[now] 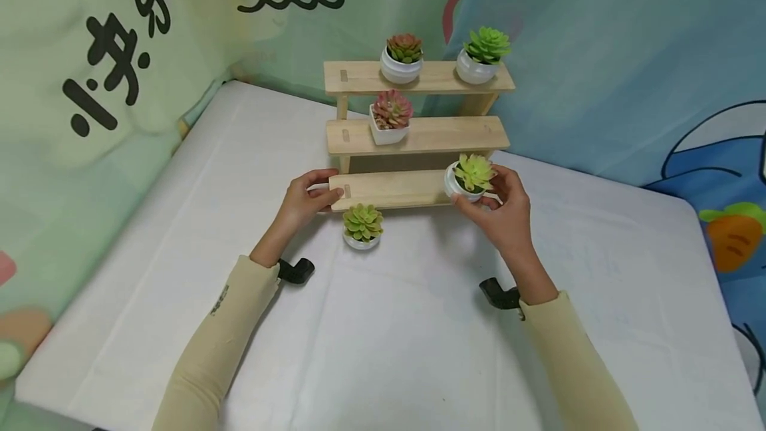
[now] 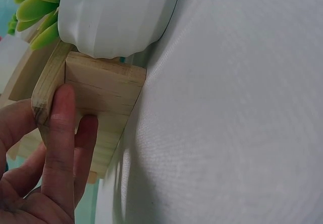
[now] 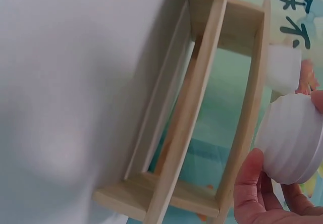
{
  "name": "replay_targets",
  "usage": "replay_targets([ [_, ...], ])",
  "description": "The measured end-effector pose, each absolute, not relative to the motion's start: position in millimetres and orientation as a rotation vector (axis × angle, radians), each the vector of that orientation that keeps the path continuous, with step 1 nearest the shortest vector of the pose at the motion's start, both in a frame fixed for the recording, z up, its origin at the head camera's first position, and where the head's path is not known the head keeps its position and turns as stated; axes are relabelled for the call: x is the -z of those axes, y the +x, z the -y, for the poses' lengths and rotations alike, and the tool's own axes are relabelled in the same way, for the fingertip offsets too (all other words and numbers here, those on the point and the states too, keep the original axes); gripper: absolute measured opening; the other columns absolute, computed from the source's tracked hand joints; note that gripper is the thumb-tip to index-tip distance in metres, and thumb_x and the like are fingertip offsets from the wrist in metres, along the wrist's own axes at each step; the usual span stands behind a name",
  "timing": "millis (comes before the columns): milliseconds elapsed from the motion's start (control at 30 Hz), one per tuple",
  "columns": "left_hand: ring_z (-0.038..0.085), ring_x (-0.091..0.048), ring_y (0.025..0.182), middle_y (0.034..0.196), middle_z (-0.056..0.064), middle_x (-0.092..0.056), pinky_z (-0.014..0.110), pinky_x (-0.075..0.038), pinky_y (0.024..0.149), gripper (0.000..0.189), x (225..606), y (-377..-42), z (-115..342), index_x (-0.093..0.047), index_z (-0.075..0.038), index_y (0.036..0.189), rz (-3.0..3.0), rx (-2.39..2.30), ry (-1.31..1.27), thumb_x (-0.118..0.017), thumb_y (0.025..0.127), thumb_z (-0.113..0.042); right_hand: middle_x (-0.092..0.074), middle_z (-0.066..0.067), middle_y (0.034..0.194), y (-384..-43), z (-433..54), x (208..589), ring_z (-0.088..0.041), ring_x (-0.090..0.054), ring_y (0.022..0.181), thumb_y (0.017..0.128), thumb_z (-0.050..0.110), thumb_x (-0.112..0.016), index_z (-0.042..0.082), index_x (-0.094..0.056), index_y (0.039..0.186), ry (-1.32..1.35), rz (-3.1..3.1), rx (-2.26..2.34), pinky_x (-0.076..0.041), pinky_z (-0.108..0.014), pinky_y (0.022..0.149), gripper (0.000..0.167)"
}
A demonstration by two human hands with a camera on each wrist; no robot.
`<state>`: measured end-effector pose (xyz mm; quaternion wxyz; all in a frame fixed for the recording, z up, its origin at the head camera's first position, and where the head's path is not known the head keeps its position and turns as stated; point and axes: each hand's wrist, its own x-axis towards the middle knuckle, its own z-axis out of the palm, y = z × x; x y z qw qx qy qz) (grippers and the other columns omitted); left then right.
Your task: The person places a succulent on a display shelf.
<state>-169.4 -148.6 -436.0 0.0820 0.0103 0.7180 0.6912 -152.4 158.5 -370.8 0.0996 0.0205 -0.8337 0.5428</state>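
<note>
In the head view, my left hand (image 1: 304,203) grips the left end of the lowest board of a three-tier wooden plant stand (image 1: 395,189). The left wrist view has its thumb and fingers around the board's corner. My right hand (image 1: 507,217) holds a pale green potted succulent (image 1: 474,173) by its round white pot, tilted, over the lowest board's right end. From the right wrist, fingertips (image 3: 250,166) pinch that pot, which appears apart from the boards. Another green potted succulent (image 1: 362,223) stands on the table before the stand, near my left hand.
A pink succulent (image 1: 391,112) in a square pot stands on the middle board. Up on the top board are a reddish-green succulent (image 1: 403,50) and a bright green one (image 1: 487,46). White cloth covers the table (image 1: 383,338); printed curtains (image 1: 598,52) hang close behind.
</note>
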Motion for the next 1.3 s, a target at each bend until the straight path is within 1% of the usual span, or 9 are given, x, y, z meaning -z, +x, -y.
replay_targets([
  [167, 0.000, -0.062, 0.079, 0.131, 0.027, -0.052, 0.015, -0.053, 0.063, 0.046, 437, -170, 148, -0.050, 0.008, 0.136, -2.148, -2.057, 0.017, -0.063, 0.094, -0.003, -0.052, 0.007, 0.112, -163, -159, 368, -0.001, -0.052, 0.099, 0.077, -0.001, -0.079, -0.005, -0.048, 0.133, 0.016, 2.459, -1.601, -0.046, -0.010, 0.072, 0.064],
  [333, -0.002, -0.061, 0.076, 0.130, 0.028, -0.053, 0.015, -0.053, 0.063, 0.045, 438, -171, 148, -0.050, 0.009, 0.136, -2.144, -2.068, 0.025, -0.063, 0.094, -0.003, -0.052, 0.007, 0.111, -174, -159, 367, 0.000, -0.052, 0.097, 0.077, 0.000, -0.079, -0.005, -0.047, 0.133, 0.033, 2.454, -1.582, -0.046, -0.010, 0.071, 0.065],
  [500, -0.001, -0.062, 0.077, 0.130, 0.027, -0.053, 0.015, -0.053, 0.063, 0.046, 436, -170, 147, -0.049, 0.009, 0.136, -2.145, -2.064, 0.025, -0.063, 0.094, -0.003, -0.052, 0.007, 0.110, -179, -159, 363, 0.000, -0.052, 0.096, 0.078, 0.002, -0.078, -0.005, -0.047, 0.133, 0.040, 2.472, -1.570, -0.046, -0.010, 0.071, 0.063],
  [733, -0.002, -0.062, 0.077, 0.130, 0.028, -0.053, 0.015, -0.053, 0.063, 0.046, 436, -170, 147, -0.049, 0.009, 0.136, -2.143, -2.074, 0.031, -0.063, 0.094, -0.002, -0.051, 0.006, 0.107, -190, -158, 358, -0.003, -0.054, 0.088, 0.081, 0.005, -0.077, -0.004, -0.044, 0.136, -0.005, 2.467, -1.568, -0.046, -0.010, 0.071, 0.065],
  [900, -0.002, -0.062, 0.078, 0.130, 0.029, -0.054, 0.015, -0.053, 0.063, 0.045, 438, -170, 148, -0.049, 0.010, 0.135, -2.138, -2.084, 0.023, -0.063, 0.093, -0.001, -0.051, 0.007, 0.107, -199, -156, 356, -0.003, -0.054, 0.087, 0.081, 0.009, -0.077, -0.003, -0.044, 0.137, -0.009, 2.475, -1.551, -0.046, -0.011, 0.072, 0.066],
  [1133, -0.002, -0.062, 0.076, 0.129, 0.030, -0.055, 0.016, -0.053, 0.062, 0.045, 440, -169, 149, -0.050, 0.010, 0.135, -2.133, -2.093, 0.021, -0.063, 0.093, -0.001, -0.050, 0.008, 0.108, -211, -155, 358, -0.002, -0.052, 0.089, 0.082, 0.013, -0.077, -0.002, -0.044, 0.138, -0.033, 2.476, -1.568, -0.045, -0.014, 0.074, 0.066],
  [1300, -0.001, -0.062, 0.075, 0.129, 0.029, -0.056, 0.016, -0.052, 0.063, 0.045, 440, -171, 148, -0.050, 0.009, 0.135, -2.140, -2.088, 0.030, -0.063, 0.093, -0.002, -0.050, 0.007, 0.110, -217, -154, 358, -0.002, -0.050, 0.093, 0.081, 0.012, -0.077, -0.002, -0.044, 0.137, -0.037, 2.456, -1.578, -0.044, -0.014, 0.075, 0.066],
])
